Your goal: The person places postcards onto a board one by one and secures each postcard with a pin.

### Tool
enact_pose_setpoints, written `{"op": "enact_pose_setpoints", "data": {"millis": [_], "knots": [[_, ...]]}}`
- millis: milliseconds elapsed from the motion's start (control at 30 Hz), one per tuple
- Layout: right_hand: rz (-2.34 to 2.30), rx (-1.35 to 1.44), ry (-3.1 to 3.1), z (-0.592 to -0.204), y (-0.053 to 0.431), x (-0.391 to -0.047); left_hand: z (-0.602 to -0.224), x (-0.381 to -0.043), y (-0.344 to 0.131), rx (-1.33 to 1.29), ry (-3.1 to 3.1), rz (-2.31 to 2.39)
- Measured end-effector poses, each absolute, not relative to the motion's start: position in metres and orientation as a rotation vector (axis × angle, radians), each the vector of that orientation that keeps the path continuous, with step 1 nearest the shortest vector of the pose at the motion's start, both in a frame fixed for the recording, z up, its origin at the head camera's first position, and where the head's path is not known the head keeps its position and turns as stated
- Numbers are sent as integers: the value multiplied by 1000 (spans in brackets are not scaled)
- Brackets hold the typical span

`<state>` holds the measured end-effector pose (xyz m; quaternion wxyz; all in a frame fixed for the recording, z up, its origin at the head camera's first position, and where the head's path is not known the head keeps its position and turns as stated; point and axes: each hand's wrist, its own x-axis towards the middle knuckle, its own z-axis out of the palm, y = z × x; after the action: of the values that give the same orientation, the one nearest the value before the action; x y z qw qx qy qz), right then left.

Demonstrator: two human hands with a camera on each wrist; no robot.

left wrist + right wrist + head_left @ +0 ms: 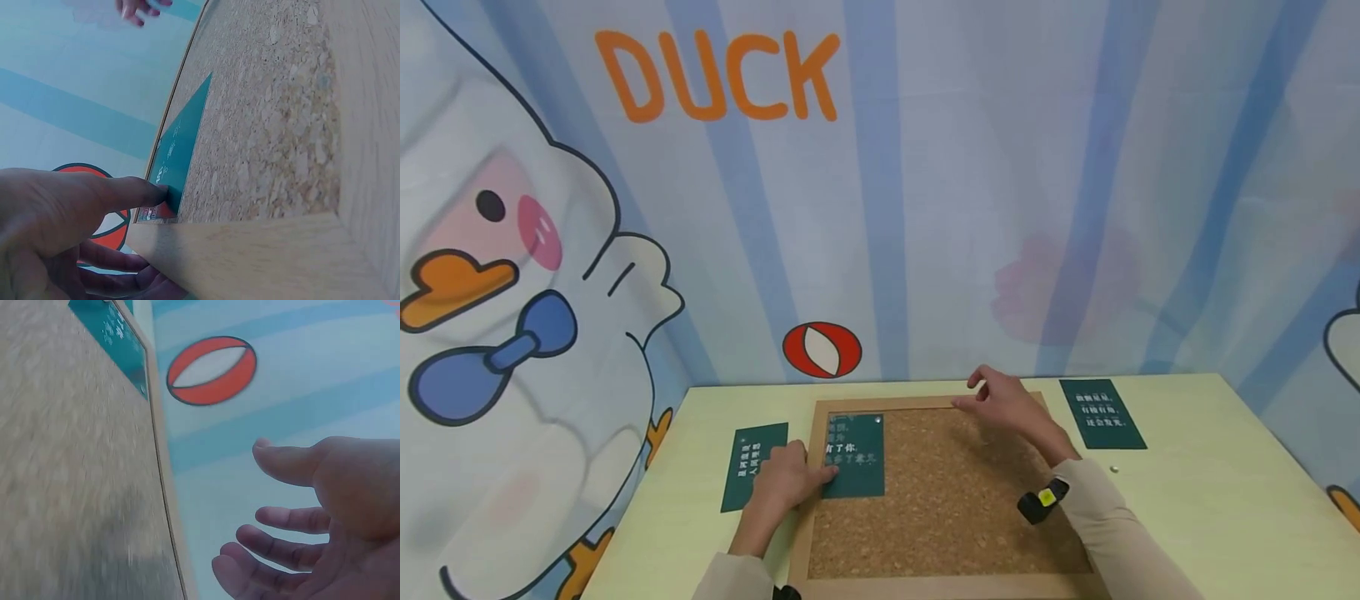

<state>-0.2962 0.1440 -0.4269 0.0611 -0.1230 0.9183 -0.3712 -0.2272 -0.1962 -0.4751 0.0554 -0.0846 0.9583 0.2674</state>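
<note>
A wood-framed cork board [958, 517] lies on the table. A dark green card [859, 479] with white text sits at its upper left, with a small shiny pin [878, 420] at the card's top right corner. My left hand [786, 482] grips the board's left rail; in the left wrist view its thumb [134, 190] presses on the card's lower end while the other fingers lie outside the frame. Over the board's top right edge hovers my right hand [1003, 408], loosely bent and holding nothing. The right wrist view shows its thumb and fingers apart.
Another green card [733, 492] lies left of the board, partly behind my left hand. A third green card [1102, 414] is at the right, with a small shiny pin [1114, 468] below it on the pale yellow table [1225, 500]. A printed duck curtain [955, 208] hangs behind.
</note>
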Motion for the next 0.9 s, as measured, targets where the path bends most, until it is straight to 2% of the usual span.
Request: {"op": "enact_pose_setpoints", "data": {"millis": [500, 900], "knots": [[-1108, -155, 2842, -458, 238, -246, -475, -226, -193, -253, 2896, 807], [-1103, 131, 2654, -478, 265, -226, -475, -229, -196, -262, 2899, 780]]}}
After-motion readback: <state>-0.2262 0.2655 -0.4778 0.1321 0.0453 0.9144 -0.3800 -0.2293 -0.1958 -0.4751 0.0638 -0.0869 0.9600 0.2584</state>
